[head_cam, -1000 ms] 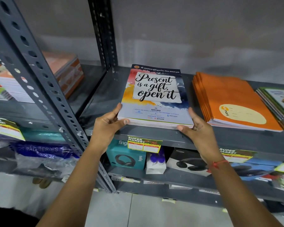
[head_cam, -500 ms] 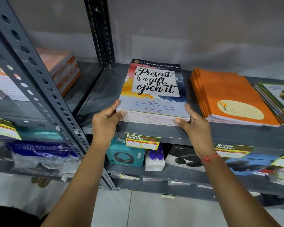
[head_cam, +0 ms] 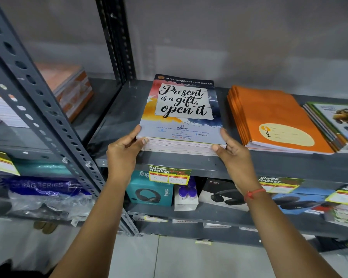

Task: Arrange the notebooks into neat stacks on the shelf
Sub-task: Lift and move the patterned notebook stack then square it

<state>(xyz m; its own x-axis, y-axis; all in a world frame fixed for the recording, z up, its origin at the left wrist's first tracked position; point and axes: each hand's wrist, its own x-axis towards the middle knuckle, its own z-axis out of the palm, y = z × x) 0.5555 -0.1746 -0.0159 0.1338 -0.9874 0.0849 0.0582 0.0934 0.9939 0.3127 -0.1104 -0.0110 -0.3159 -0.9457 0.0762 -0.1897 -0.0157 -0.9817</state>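
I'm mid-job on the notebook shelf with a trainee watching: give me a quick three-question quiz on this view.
1. True or false: both hands touch the "Present is a gift" stack.
2. Which stack lies directly right of it? A) orange notebooks B) headphone boxes C) plastic bags
3. Fill in: the wrist with the red thread belongs to the ___ hand.

Key
1. True: the left hand and right hand grip its front corners.
2. A: the orange notebooks, apart from it on the same shelf.
3. right: see the red thread.
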